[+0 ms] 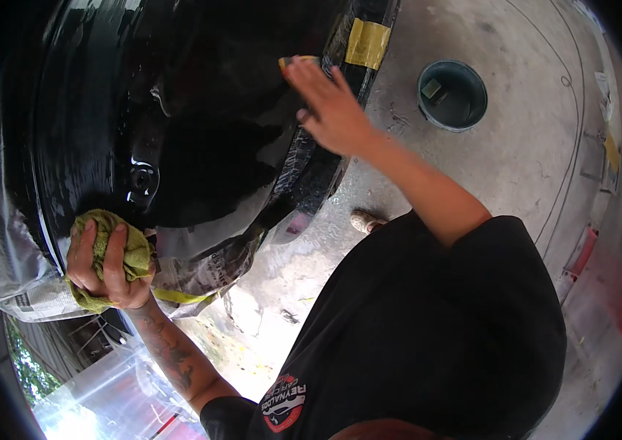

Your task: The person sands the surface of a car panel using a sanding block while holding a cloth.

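Note:
My left hand point(111, 265) is closed round a bunched olive-green cloth point(135, 253), at the lower left edge of a glossy black car panel point(201, 154). Water beads and streaks show on this panel. Farther up and to the right, my right hand point(329, 110) lies with fingers stretched and together over the panel. Under its fingertips is a small pad point(297, 60) with an orange-and-yellow edge; the fingers cover most of it, so its exact kind is hidden. A round recess point(142, 180) sits in the panel between my hands.
A dark bucket point(465, 121) of water stands on the concrete floor point(524, 81) at right, with a small greenish block point(431, 89) in it. Yellow tape point(368, 44) crosses the panel's right edge. Plastic and newspaper masking point(13, 257) hangs at left. A thin cable point(573, 158) runs along the floor.

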Tool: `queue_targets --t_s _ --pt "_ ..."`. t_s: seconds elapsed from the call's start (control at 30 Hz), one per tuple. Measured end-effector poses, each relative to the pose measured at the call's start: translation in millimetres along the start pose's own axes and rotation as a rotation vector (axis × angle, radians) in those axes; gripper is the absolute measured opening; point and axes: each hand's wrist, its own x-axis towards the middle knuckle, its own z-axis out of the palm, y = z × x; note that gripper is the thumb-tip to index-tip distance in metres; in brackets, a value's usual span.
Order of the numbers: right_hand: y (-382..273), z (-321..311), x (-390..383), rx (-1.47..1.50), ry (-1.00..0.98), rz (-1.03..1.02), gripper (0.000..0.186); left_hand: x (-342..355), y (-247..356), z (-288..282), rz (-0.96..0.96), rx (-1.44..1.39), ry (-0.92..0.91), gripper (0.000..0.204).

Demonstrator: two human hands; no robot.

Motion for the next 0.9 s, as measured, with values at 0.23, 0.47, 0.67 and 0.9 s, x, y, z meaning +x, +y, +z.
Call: queue_targets --t_s 0.23,0.47,0.67,0.9 --pt "17 -18 25 -0.417 -0.076 0.186 0.071 -1 0 3 0.0 0.008 0.004 0.049" --pt "41 -17 37 -0.463 0.016 0.155 0.073 -3 1 4 -0.022 0.023 0.014 0.056" --pt "31 -10 51 -0.349 0.062 0.225 0.063 -1 1 5 -0.017 0.015 0.021 0.048" --pt "-63 -5 38 0.221 0.064 0.095 0.066 -6 -1 5 -0.016 0.01 0.017 0.054"
